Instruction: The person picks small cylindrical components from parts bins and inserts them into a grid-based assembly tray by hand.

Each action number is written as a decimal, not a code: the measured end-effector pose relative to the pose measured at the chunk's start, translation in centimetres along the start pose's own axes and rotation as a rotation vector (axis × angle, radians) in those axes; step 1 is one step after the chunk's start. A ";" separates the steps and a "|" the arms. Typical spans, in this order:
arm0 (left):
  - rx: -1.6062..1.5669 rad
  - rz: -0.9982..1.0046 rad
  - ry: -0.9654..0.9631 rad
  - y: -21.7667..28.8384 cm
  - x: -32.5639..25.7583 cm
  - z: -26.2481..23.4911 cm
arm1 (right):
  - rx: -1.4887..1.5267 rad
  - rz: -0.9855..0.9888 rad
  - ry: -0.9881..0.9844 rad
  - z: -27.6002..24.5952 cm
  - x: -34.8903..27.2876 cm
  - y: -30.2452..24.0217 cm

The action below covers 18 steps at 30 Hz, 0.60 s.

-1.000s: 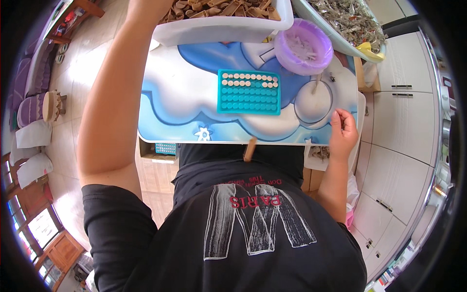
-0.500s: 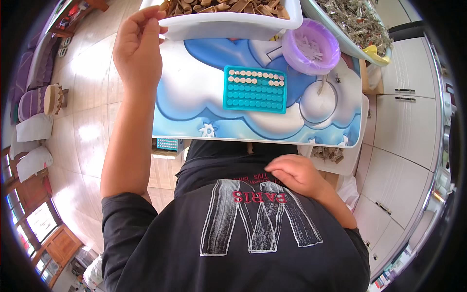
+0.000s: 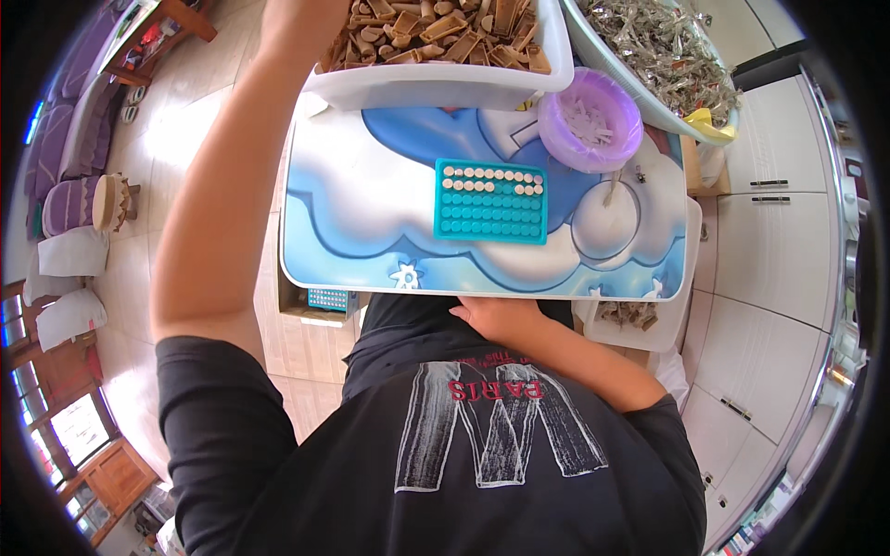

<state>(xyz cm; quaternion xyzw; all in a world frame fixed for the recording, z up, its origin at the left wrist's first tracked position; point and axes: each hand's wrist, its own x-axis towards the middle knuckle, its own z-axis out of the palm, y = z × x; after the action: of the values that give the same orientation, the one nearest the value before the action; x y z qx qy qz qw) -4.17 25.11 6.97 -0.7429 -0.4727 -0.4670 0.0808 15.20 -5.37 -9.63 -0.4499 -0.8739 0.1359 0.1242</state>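
My left arm stretches up past the left side of the table, and my left hand (image 3: 304,20) is cut off by the upper edge of the view. It is at the near left corner of a white plastic bin (image 3: 422,93) heaped with small brown pieces (image 3: 440,32); its fingers are out of sight. At the table's front edge lies my right hand (image 3: 501,317), thumb showing and the other fingers hidden beneath the edge. Between them on the table is a teal tray (image 3: 491,227) of round wells. Cream round pieces (image 3: 491,174) fill its far row and part of the second, with a gap there.
A purple basin (image 3: 553,139), lined with plastic and holding white strips, stands right of the bin. Beyond it is a large tub (image 3: 640,109) of clear wrapped bits with a yellow piece at its rim. A box with another teal tray (image 3: 327,298) sits below the table's left side.
My left hand has gone up and forward, out of view over the bin. My right hand has moved from my shirt to the table's front edge. The view has shifted, showing more of the bin.
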 end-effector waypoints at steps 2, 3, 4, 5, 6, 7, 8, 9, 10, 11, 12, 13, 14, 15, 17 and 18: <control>0.011 -0.140 -0.201 0.2 1.8 1.8 | 0.018 0.091 -0.036 0.7 -0.3 -0.1; 0.009 -0.141 -0.196 -0.5 2.8 2.6 | 0.014 0.090 -0.036 0.8 -0.4 -0.2; 0.179 0.004 -0.432 -0.9 3.8 3.1 | -0.007 0.098 -0.117 0.9 -0.5 -0.2; 0.350 0.150 -0.666 -1.2 4.4 3.4 | -0.028 0.106 -0.199 0.8 -0.6 -0.3; 0.100 -0.302 -0.630 -1.2 4.3 4.4 | 0.096 0.148 -0.424 0.8 -0.7 -0.1; 0.091 -0.297 -0.636 -0.4 4.1 5.0 | 0.097 0.160 -0.424 0.5 -1.2 -0.1; 0.169 -0.227 -0.649 0.1 3.5 5.5 | 0.082 0.122 -0.322 0.1 -1.9 0.0; 0.258 -0.160 -0.653 0.2 3.1 5.5 | 0.065 0.071 -0.217 -0.3 -2.3 0.1; -0.452 0.050 -0.793 -4.5 2.9 5.0 | 0.067 0.067 -0.215 -1.0 -2.5 0.2; -0.453 0.050 -0.798 -3.0 2.7 4.9 | 0.029 0.065 -0.194 -1.8 -2.6 0.3; -0.104 -0.061 -0.813 -0.1 2.4 4.6 | -0.012 0.071 -0.177 -2.6 -3.0 0.5; 0.255 -0.174 -0.805 1.4 2.2 4.2 | -0.012 0.071 -0.178 -3.3 -3.3 0.6; 0.092 -0.143 -0.812 0.1 2.2 4.0 | -0.010 0.091 -0.184 -3.9 -3.7 0.7; 0.091 -0.144 -0.813 -0.5 2.3 3.6 | -0.009 0.110 -0.190 -4.2 -4.1 0.8; -0.163 -0.156 -0.709 0.1 3.3 2.6 | 0.014 0.132 -0.115 -4.6 -5.2 1.0; -0.097 -0.198 -0.609 1.1 3.5 2.5 | 0.036 0.152 -0.042 -4.7 -5.8 1.1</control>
<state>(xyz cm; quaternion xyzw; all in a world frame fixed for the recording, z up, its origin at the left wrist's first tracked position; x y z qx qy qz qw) -1.40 28.12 8.68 -0.8019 -0.5224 -0.2509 -0.1453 20.85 -8.92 -6.16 -0.5096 -0.8371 0.1700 0.1032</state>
